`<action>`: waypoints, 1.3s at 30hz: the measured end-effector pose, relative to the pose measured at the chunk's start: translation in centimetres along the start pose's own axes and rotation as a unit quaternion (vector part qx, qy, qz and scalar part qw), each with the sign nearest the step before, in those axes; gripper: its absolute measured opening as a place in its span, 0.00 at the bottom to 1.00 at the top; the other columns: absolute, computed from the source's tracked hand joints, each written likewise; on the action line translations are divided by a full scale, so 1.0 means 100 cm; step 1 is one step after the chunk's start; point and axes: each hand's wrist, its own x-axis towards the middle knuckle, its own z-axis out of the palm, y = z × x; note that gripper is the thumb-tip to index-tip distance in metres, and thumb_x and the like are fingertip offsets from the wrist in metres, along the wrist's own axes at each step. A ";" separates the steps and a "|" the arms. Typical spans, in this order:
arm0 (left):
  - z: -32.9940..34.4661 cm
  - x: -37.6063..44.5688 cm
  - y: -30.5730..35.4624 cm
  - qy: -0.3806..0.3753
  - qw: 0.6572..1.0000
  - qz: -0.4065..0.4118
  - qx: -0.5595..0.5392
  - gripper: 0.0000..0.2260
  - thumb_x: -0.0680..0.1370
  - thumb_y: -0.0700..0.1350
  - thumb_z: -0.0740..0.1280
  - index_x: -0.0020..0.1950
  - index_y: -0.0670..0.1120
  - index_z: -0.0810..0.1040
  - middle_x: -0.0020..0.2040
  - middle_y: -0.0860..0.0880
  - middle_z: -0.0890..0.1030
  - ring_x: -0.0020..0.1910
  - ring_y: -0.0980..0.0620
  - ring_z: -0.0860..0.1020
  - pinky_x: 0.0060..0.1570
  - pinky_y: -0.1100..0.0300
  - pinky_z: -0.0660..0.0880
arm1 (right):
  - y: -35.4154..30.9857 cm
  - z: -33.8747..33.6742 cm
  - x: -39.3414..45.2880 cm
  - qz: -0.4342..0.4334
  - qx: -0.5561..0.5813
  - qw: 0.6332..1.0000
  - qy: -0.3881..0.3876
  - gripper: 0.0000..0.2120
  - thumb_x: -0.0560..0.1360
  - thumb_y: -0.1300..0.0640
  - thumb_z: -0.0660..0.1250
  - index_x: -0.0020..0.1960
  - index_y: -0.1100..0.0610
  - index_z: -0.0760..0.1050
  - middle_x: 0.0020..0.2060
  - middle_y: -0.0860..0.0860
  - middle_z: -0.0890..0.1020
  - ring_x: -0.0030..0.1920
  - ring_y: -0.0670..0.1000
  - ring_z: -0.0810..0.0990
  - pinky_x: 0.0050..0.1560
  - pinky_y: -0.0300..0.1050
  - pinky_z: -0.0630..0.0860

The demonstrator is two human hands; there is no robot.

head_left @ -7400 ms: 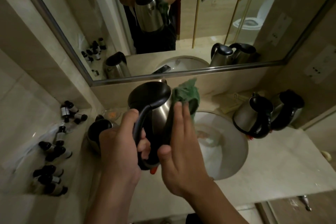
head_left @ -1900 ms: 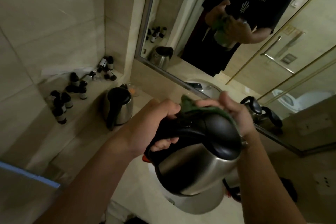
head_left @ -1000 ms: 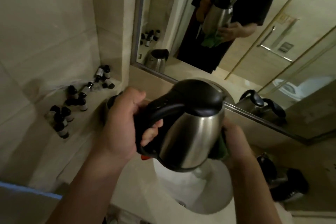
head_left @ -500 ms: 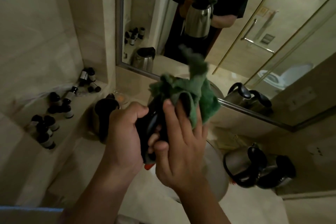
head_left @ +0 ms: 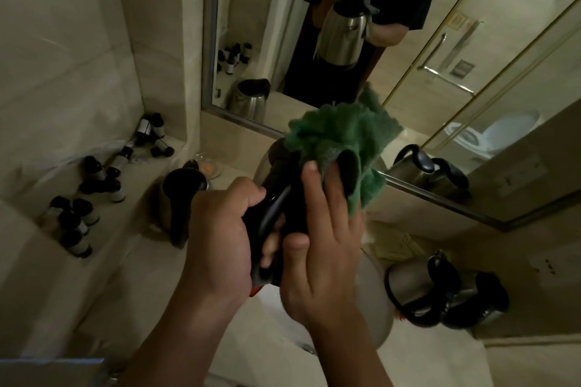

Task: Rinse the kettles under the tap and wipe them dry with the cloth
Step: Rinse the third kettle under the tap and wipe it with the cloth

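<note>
I hold a steel kettle (head_left: 274, 198) with a black lid and handle above the sink, and my hands hide most of it. My left hand (head_left: 220, 229) grips its black handle. My right hand (head_left: 327, 245) lies with straight fingers against the kettle's top and presses a crumpled green cloth (head_left: 342, 138) onto it. The cloth bunches up over my fingertips. The mirror shows the cloth lying on the kettle's lid.
One more kettle (head_left: 182, 198) stands on the counter at the left, and two (head_left: 418, 289) (head_left: 481, 302) stand at the right of the round sink basin (head_left: 374, 292). Several small dark bottles (head_left: 85, 198) line the left ledge. The mirror (head_left: 471, 56) rises behind the counter.
A second ago my right hand held the cloth low at the kettle's right side. It has come up and now presses the cloth on the top. My left hand keeps the handle.
</note>
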 end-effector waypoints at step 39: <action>0.040 -0.010 -0.130 -0.152 0.984 -0.017 0.087 0.19 0.67 0.50 0.66 0.30 0.32 0.74 0.20 0.44 0.69 0.17 0.49 0.63 0.22 0.64 0.60 | 0.088 -0.070 -0.132 0.496 0.267 0.821 0.090 0.25 0.84 0.45 0.52 0.75 0.53 0.72 0.69 0.53 0.79 0.70 0.53 0.77 0.72 0.57 0.74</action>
